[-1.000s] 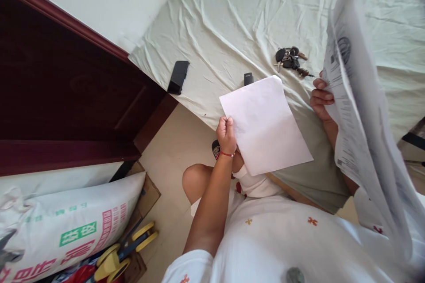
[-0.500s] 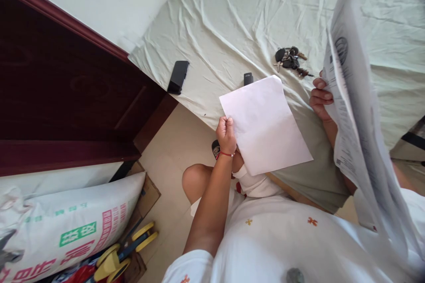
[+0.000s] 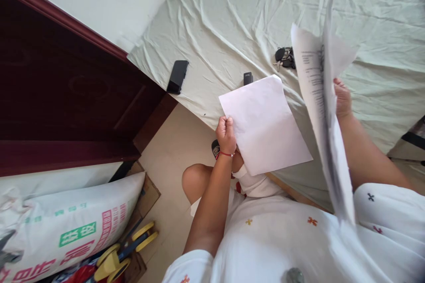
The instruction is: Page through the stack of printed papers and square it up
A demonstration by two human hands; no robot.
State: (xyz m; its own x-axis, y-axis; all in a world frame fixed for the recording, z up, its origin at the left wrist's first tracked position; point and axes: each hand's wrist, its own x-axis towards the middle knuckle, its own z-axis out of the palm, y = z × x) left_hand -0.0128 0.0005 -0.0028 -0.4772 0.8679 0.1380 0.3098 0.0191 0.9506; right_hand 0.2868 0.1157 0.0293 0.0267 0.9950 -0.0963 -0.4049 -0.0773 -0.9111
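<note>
My left hand (image 3: pixel 226 135) pinches the left edge of a blank white sheet of paper (image 3: pixel 265 126), thumb on top. The sheet lies tilted above my lap and the near edge of the bed. My right hand (image 3: pixel 342 98) is closed on several printed sheets (image 3: pixel 320 97), held upright and bent, seen nearly edge-on. These papers hide part of the right hand's fingers. Behind their left edge a bunch of keys (image 3: pixel 283 57) lies partly covered on the bed. A small black device (image 3: pixel 248 78) rests just beyond the blank sheet's top edge.
A black phone (image 3: pixel 178 77) lies near the corner of the bed with its pale green sheet (image 3: pixel 226 22). A dark red wooden door or panel (image 3: pixel 66 79) stands at left. Below are a printed white sack (image 3: pixel 76 221) and a yellow-wheeled object (image 3: pixel 129 247) on the floor.
My right hand has swung the printed sheets leftward and turned them nearly edge-on, so they now cover part of the keys. My left hand and the blank sheet have stayed put.
</note>
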